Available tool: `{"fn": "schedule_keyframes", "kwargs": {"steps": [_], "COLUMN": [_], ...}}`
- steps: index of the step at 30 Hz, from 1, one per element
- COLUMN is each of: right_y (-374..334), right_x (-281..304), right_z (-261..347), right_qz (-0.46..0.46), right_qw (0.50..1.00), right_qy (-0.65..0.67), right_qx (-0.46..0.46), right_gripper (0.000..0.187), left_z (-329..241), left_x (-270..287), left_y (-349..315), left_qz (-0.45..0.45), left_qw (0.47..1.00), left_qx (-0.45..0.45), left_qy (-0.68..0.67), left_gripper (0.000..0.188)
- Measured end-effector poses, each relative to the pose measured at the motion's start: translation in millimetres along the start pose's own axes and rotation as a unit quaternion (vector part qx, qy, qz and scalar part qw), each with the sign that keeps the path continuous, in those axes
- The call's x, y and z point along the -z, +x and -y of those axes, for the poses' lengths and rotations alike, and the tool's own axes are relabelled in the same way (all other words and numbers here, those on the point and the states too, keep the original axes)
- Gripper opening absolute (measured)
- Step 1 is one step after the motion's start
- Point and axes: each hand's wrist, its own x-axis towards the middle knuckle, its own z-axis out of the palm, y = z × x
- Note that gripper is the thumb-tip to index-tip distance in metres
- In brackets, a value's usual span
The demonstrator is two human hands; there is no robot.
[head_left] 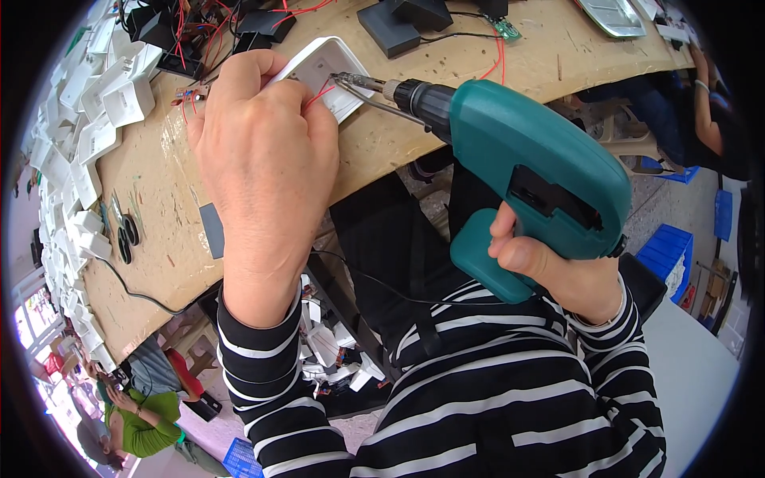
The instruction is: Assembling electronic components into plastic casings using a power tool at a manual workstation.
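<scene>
My left hand (267, 143) is closed over the left side of a small white plastic casing (335, 57), tilted up from the tabletop. Thin red wires (321, 94) come out by its thumb and run into the casing; whether the fingertips also pinch them is hidden. My right hand (550, 267) grips the handle of a green soldering gun (542, 143). The gun's metal tip (358, 80) points left and reaches into the casing beside the wire ends. A thin metal feed tube (390, 110) runs just below the tip.
White casings (100, 139) are heaped along the table's left side. Scissors (125, 231) lie nearby. Black boxes (390, 32) with wires and a green circuit board (508, 30) sit at the far side. A drawer of white parts (327, 346) is below. Other people (147, 422) work around.
</scene>
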Motion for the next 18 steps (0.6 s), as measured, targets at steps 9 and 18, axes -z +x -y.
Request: {"fn": "schedule_keyframes", "kwargs": {"steps": [9, 18], "right_y": [5.7, -1.7], "right_x": [0.0, 8.4], "right_z": [3.9, -4.6], "right_qz": [0.029, 0.046], "right_qw": [0.999, 0.999], "right_qy": [-0.04, -0.021], "right_qx": [0.02, 0.017], "right_gripper": [0.055, 0.067], "left_z": [0.6, 0.0], "left_x": [0.1, 0.3], "left_y": [-0.4, 0.1], "left_qz": [0.007, 0.008], "left_qw": [1.0, 1.0], "left_qx": [0.008, 0.014], "left_qy": [0.004, 0.007], "left_gripper": [0.012, 0.012]}}
